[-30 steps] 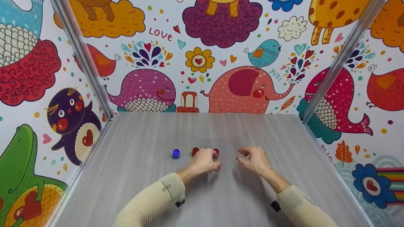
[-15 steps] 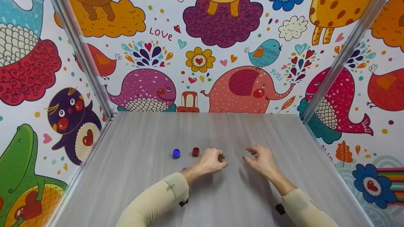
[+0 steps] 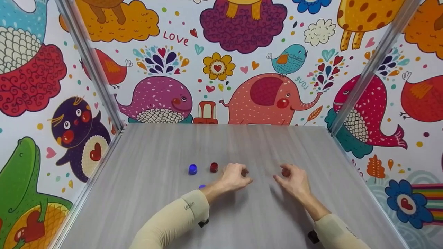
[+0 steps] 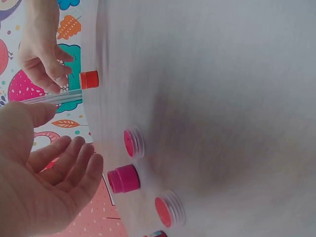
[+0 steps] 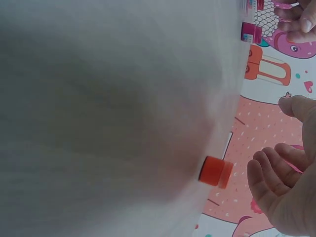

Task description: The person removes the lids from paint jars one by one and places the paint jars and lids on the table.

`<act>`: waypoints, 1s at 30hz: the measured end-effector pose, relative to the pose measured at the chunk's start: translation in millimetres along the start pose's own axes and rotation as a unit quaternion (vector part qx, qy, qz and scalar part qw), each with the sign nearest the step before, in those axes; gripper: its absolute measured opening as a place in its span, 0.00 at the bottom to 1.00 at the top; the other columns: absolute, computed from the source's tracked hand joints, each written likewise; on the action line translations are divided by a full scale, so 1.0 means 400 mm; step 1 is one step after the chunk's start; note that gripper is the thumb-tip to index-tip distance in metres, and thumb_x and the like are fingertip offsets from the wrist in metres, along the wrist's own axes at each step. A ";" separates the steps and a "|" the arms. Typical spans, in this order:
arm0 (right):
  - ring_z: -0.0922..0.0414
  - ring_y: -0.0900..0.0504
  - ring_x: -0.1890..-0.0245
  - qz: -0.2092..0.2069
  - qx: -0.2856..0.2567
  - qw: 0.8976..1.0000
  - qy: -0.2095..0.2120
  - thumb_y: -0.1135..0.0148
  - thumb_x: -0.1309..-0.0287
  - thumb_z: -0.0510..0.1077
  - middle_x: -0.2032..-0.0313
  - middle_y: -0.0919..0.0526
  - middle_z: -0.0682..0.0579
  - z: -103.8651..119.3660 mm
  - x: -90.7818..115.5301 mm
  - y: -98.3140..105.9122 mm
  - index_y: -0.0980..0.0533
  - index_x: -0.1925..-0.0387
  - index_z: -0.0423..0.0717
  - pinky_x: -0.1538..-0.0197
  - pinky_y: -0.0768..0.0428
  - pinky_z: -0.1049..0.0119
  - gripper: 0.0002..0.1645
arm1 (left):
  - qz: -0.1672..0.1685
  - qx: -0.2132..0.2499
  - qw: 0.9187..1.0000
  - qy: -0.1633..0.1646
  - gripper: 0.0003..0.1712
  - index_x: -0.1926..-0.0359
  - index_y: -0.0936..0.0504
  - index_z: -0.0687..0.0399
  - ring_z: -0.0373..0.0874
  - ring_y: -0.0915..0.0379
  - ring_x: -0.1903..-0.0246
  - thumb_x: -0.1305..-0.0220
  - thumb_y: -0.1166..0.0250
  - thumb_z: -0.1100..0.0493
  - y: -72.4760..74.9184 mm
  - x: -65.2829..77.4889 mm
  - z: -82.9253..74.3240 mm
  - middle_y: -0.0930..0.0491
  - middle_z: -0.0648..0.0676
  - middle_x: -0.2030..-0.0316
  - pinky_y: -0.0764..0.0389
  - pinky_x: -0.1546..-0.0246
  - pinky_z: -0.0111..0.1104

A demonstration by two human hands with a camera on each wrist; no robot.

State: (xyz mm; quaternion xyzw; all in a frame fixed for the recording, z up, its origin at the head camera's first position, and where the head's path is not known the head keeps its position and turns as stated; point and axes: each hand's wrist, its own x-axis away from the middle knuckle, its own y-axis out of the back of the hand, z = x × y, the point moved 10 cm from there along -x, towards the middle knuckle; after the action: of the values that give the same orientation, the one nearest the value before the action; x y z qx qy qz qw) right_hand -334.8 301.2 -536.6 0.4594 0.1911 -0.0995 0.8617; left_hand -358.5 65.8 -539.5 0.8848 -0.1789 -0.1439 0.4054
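Note:
My left hand hovers over the table with bent fingers spread and nothing between them. In the left wrist view, a small magenta jar stands close by its fingertips. Two small clear, ribbed pieces with pink faces, one upper and one lower, are beside that jar. My right hand is to the right, thumb apart from relaxed fingers. Near it stands an orange jar, which it does not visibly grip. Left of my left hand are a dark red jar and a blue jar.
Another blue piece shows partly behind my left wrist. The grey wood-grain table meets walls printed with cartoon animals. Metal posts stand at the back corners.
My left hand has moved right, uncovering the dark red jar and part of the nearer blue piece. My right hand has also shifted right and slightly nearer to me.

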 end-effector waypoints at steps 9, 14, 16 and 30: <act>0.44 0.08 0.62 -0.009 0.001 1.000 -0.029 0.14 0.42 0.45 0.61 0.07 0.40 -0.051 0.005 0.004 0.11 0.48 0.37 0.55 0.11 0.49 0.23 | 0.013 0.006 1.000 0.002 0.23 0.42 0.08 0.55 0.48 0.09 0.48 0.26 0.26 0.44 -0.022 0.002 -0.001 0.05 0.54 0.48 0.10 0.45 0.43; 0.43 0.10 0.62 -0.015 0.013 0.998 -0.053 0.14 0.42 0.47 0.59 0.09 0.37 -0.080 0.013 0.007 0.13 0.45 0.36 0.57 0.13 0.50 0.28 | 0.007 -0.003 1.000 -0.011 0.23 0.43 0.07 0.55 0.45 0.09 0.50 0.27 0.25 0.44 -0.027 0.001 -0.013 0.05 0.53 0.50 0.10 0.46 0.41; 0.42 0.09 0.60 -0.016 0.013 0.998 -0.063 0.14 0.42 0.47 0.57 0.10 0.36 -0.092 0.016 0.009 0.13 0.43 0.35 0.56 0.13 0.50 0.30 | 0.007 -0.005 1.000 -0.018 0.22 0.44 0.07 0.55 0.45 0.09 0.50 0.28 0.25 0.44 -0.031 -0.002 -0.022 0.05 0.53 0.50 0.10 0.47 0.40; 0.40 0.12 0.59 0.006 0.037 0.993 -0.114 0.15 0.41 0.50 0.54 0.11 0.33 -0.148 0.021 -0.014 0.17 0.41 0.30 0.48 0.12 0.39 0.36 | 0.012 -0.003 0.999 -0.029 0.23 0.43 0.08 0.56 0.45 0.08 0.50 0.27 0.26 0.45 -0.066 -0.030 -0.066 0.05 0.53 0.50 0.09 0.45 0.39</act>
State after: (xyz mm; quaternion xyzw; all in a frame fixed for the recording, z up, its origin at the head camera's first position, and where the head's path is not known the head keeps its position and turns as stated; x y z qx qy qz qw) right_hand -343.2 347.1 -574.3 0.4776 0.0855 -0.1533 0.8608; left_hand -353.3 104.5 -541.8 0.8768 -0.2012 -0.1652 0.4043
